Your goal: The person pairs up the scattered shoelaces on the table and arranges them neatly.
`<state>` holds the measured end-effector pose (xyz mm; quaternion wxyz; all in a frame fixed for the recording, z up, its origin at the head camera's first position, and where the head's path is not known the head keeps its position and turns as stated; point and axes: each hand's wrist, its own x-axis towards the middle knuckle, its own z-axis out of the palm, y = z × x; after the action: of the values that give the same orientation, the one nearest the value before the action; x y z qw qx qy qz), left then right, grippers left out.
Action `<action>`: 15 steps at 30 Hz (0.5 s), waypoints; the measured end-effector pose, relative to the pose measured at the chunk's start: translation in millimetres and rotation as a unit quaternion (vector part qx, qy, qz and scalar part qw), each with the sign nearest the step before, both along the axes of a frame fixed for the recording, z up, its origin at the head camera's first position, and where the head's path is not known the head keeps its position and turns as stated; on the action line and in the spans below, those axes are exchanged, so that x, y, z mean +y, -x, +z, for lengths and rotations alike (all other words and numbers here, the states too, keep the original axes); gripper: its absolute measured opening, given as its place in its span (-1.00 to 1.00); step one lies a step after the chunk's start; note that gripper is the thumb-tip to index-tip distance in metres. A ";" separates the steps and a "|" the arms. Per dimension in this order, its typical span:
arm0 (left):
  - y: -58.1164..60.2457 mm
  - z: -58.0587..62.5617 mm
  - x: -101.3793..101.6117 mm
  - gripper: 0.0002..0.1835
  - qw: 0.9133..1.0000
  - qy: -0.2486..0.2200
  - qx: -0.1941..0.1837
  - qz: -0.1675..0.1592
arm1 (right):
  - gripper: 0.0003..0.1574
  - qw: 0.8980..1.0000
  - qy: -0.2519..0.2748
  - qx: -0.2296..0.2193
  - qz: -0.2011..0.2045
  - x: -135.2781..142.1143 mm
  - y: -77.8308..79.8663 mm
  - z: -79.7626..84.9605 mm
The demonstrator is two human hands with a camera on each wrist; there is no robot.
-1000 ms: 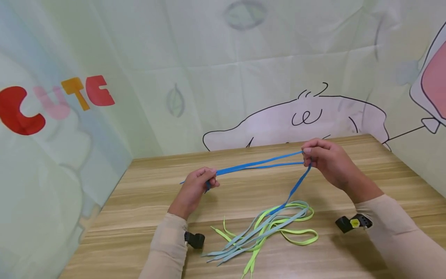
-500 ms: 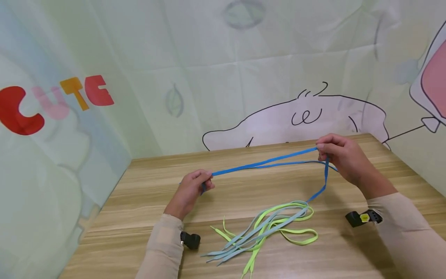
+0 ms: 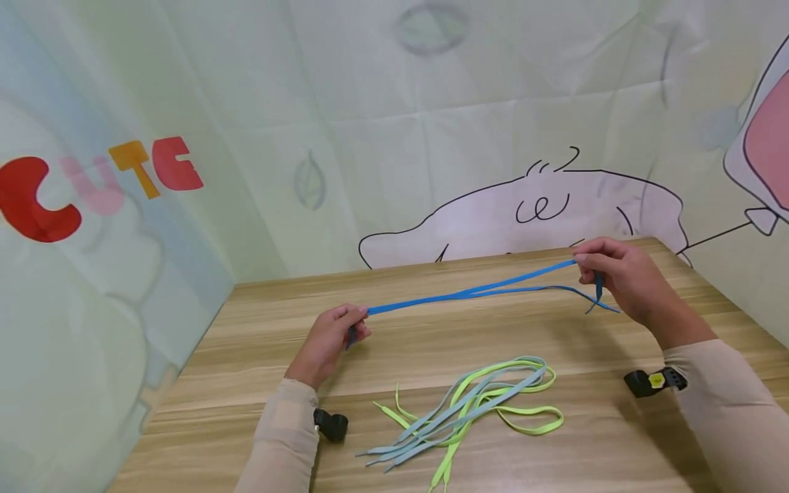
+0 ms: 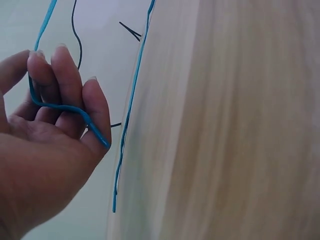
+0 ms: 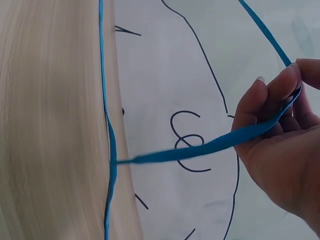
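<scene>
A flat blue shoelace [image 3: 425,300] stretches between the two hands above the table. My left hand [image 3: 323,346] pinches it between thumb and forefinger, and its tail crosses the palm to the little finger in the left wrist view [image 4: 75,107]. At the right, thumb and forefinger of my right hand [image 3: 625,281] pinch the lace, with a tipped end [image 5: 200,147] hanging past the palm. A second blue strand sags below the taut one, its tip near the right hand. Nearer the body lies a loose bundle of pale blue shoelaces [image 3: 474,409] and yellow-green shoelaces [image 3: 536,430].
The bundle rests on a wood-grain table [image 3: 259,411]. Behind and at the left hangs a printed cloth backdrop [image 3: 345,89] with cartoon drawings, meeting the table's far edge. A black wrist camera is strapped to each sleeve.
My right hand has moved right, drawing the blue shoelace's trailing part off the bundle so its ends hang free. My left hand has shifted slightly left and down, still pinching.
</scene>
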<state>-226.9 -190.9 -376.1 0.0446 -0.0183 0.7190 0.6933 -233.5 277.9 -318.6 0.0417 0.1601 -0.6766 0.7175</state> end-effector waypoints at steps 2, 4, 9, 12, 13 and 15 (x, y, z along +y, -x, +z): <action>0.7 -0.8 -1.8 -0.67 1.000 0.009 -0.001 0.002 | -0.91 1.000 -0.026 -0.003 -0.015 3.1 1.0 0.1; 1.4 -1.7 -3.5 -0.63 1.000 0.018 -0.002 0.003 | -0.88 0.997 -0.065 -0.004 -0.033 6.2 1.6 0.2; 2.9 -2.7 -6.8 -0.61 1.000 0.026 -0.005 0.006 | -0.77 0.987 -0.150 -0.003 -0.065 12.5 2.6 -1.4; 3.3 -1.5 -8.1 -0.63 1.000 0.027 -0.006 0.010 | -0.75 0.983 -0.170 -0.006 -0.074 15.2 3.5 -2.7; 3.3 -1.1 -8.5 -0.64 0.999 0.029 -0.007 0.011 | -0.75 0.981 -0.176 -0.008 -0.077 16.1 3.7 -3.1; 3.5 0.1 -9.2 -0.64 0.999 0.034 -0.008 0.013 | -0.76 0.978 -0.189 -0.011 -0.084 17.8 4.5 -4.1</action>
<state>-230.3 -200.1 -376.0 0.0402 -0.0346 0.7416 0.6688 -238.0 295.7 -322.8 0.0631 0.1001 -0.8115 0.5723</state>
